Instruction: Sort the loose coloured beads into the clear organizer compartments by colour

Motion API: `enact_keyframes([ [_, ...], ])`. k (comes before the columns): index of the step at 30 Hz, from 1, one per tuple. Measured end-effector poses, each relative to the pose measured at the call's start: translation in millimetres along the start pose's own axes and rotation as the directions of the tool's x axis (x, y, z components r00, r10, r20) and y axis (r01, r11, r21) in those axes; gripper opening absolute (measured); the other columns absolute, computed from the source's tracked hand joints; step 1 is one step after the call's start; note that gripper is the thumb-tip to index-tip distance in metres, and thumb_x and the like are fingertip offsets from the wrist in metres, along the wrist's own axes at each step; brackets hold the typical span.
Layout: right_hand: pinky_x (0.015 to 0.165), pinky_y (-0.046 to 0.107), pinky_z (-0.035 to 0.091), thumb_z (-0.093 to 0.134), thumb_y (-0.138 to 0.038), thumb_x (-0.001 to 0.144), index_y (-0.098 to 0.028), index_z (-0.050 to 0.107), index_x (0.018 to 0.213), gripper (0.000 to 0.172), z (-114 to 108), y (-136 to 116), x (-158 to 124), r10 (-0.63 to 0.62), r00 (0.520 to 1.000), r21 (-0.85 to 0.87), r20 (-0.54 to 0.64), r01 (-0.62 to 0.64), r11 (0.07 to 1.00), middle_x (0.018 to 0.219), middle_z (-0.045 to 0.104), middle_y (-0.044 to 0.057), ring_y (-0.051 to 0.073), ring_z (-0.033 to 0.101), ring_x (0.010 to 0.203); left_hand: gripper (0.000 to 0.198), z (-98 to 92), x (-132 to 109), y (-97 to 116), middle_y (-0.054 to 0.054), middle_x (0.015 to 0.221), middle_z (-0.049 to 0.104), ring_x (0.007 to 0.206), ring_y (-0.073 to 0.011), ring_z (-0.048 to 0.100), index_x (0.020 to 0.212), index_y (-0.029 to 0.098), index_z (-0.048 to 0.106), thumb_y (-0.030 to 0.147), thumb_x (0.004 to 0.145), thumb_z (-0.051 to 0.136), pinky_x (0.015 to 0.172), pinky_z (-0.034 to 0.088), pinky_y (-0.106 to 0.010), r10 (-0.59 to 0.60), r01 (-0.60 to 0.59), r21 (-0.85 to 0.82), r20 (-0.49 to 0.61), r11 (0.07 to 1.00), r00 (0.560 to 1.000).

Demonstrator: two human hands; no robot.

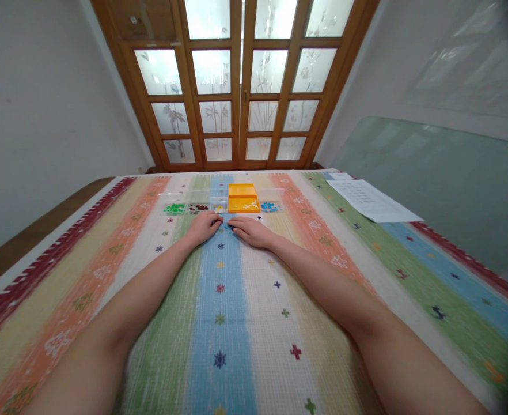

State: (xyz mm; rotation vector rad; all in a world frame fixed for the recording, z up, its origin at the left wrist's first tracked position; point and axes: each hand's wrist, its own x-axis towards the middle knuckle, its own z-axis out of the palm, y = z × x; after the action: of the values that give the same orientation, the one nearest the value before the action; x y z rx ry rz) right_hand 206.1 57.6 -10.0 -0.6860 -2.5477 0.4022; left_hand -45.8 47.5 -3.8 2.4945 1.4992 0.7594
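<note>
My left hand [205,227] rests on the striped cloth just in front of the clear boxes, its fingers curled and drawn together at the tips. Facing it from the right, my right hand [251,231] lies low over the cloth with fingers bent inward and close together. Whatever either hand pinches is too small to make out. A few tiny blue pieces [225,226] appear in the narrow gap between the fingertips. Directly behind the hands stands an open orange box [242,192] with small white pieces [251,205] in its front part.
Clear boxes hold green pieces [175,208], dark red pieces [199,207], yellow pieces [218,208] and blue pieces [270,207], in a row beside the orange box. Printed paper sheets [370,200] lie at the back right of the tablecloth [219,340]. Wood-framed glass doors [239,86] stand beyond.
</note>
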Motion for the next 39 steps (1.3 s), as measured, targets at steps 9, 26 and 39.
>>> enact_keyframes([
  [9,0.105,0.039,0.048,0.048,-0.023,0.105,-0.021,0.072,0.124,0.031,-6,-6,-3,0.079,0.989,0.015,-0.121,-0.078,0.997,0.124,0.073,0.01,0.022,0.064,0.116,0.02,-1.6,-2,9,-0.007,0.103,0.069,0.1,-0.0238,0.064,0.104,0.024,0.078,0.03,0.093,0.062,0.093,0.05,-0.038,0.111,-0.11,-0.021,0.037,0.994,0.993],
  [26,0.105,0.044,0.044,0.066,-0.026,0.097,-0.025,0.075,0.114,0.019,-7,-5,-7,-0.066,0.993,-0.117,-0.099,0.054,0.992,0.13,0.066,0.01,0.027,0.059,0.121,0.017,-4.2,0,13,-0.007,0.097,0.072,0.092,-0.0229,0.064,0.097,0.021,0.072,0.029,0.096,0.057,0.087,0.048,-0.036,-0.003,0.003,0.003,-0.069,1.0,0.998],
  [39,0.102,0.041,0.045,0.064,-0.022,0.097,-0.023,0.074,0.1,0.01,-11,-9,-8,-0.078,0.992,-0.076,-0.098,0.071,0.995,0.121,0.068,0.009,0.024,0.061,0.114,0.02,-26.0,-2,-42,-0.004,0.088,0.074,0.079,-0.0201,0.065,0.099,0.021,0.072,0.032,0.09,0.058,0.078,0.047,-0.03,-0.414,0.399,-0.125,-0.402,0.908,0.816],
])
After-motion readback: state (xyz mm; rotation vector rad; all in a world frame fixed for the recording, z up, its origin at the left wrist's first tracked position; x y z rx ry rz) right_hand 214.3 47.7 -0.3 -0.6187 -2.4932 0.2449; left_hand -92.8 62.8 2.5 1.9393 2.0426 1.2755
